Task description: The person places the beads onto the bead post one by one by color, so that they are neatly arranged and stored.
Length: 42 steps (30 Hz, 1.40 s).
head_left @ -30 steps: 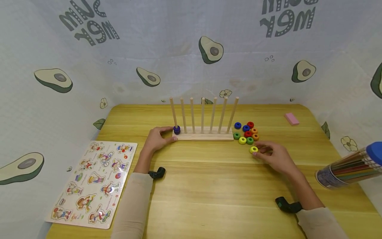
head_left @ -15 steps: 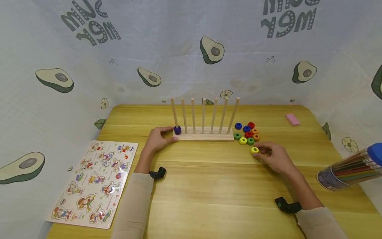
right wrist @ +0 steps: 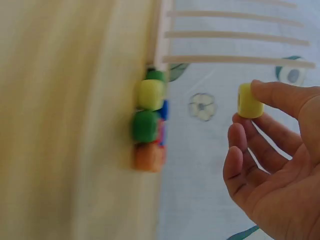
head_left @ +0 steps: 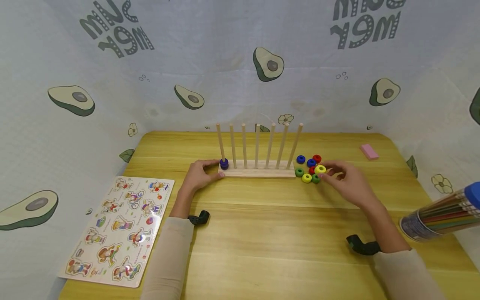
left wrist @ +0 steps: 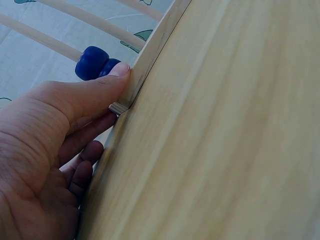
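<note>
Just left of the right fingertips, between them and the pegs, lies a cluster of loose ring beads: two blue beads [head_left: 301,159], red beads [head_left: 316,158], two green beads [head_left: 299,172] and a yellow bead [head_left: 306,178], with an orange bead [right wrist: 149,157] visible from the right wrist; a pink oblong block [head_left: 369,152] lies beyond the right fingers and off to their right; a printed picture board [head_left: 105,278] lies nearer the person than the left fingers and to their left; well to the right of the right fingers, a clear cylindrical tub [head_left: 418,226] with a blue lid [head_left: 473,195] holds coloured pencils [head_left: 444,212]; the right hand [head_left: 346,182] pinches a rounded, glossy yellow ring bead [head_left: 320,169] between thumb and fingertip, raised off the table, its remaining fingers loosely bent; the left hand [head_left: 197,176] grips the near-left end of a pale wooden rack [head_left: 258,172], thumb on its front face; just beside those fingers, two dark blue beads [head_left: 224,164] sit on the leftmost of seven slim round pegs; beneath both hands spreads a smooth, wood-grained tabletop [head_left: 262,250].
</note>
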### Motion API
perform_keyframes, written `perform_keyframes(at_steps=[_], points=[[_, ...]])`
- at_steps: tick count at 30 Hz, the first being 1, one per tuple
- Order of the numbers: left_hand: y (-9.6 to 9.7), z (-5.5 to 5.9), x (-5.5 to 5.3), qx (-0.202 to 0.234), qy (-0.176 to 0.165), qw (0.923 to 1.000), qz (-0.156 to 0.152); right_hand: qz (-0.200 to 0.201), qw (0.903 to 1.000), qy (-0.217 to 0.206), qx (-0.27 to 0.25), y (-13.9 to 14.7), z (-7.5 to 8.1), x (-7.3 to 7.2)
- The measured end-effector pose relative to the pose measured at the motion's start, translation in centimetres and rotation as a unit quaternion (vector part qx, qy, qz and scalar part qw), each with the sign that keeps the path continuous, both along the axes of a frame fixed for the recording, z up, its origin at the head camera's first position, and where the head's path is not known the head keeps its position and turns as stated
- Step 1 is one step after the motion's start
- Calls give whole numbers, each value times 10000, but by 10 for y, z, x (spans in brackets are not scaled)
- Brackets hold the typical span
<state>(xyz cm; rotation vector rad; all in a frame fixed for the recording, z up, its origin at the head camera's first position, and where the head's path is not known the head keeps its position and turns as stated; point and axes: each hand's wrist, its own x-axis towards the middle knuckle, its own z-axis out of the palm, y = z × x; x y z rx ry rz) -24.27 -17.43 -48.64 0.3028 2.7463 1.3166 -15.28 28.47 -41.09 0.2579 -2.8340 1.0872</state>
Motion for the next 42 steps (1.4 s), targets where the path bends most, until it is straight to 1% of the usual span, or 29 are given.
perform_keyframes(at_steps=[4, 8, 12, 16, 21, 28, 32, 38, 42], points=[[0, 0, 0, -3, -6, 10000, 11, -63, 9984, 469, -299, -12, 29, -9], [0, -1, 0, -21, -29, 10000, 21, -89, 9957, 804, -454, -27, 60, -17], [-1, -1, 0, -27, -67, 10000, 54, 176, 9948, 872, -504, -50, 87, -26], [-2, -1, 0, -30, -48, 10000, 59, 505, 9931, 910, -540, -78, 102, -38], [-1, 0, -1, 0, -7, 10000, 60, 901, 9880, 1067, -663, -111, 110, -54], [0, 0, -1, -30, -25, 10000, 74, 1218, 9858, 913, -712, -146, 113, -72], [0, 0, -2, -78, -12, 9999, 63, 1420, 9825, 963, -725, -161, 113, -81], [0, 1, -1, -56, -87, 9999, 75, 1581, 9823, 699, -724, -182, 111, -90], [0, 1, -2, -48, -64, 9999, 73, 1569, 9837, 721, -509, -193, 110, -95]])
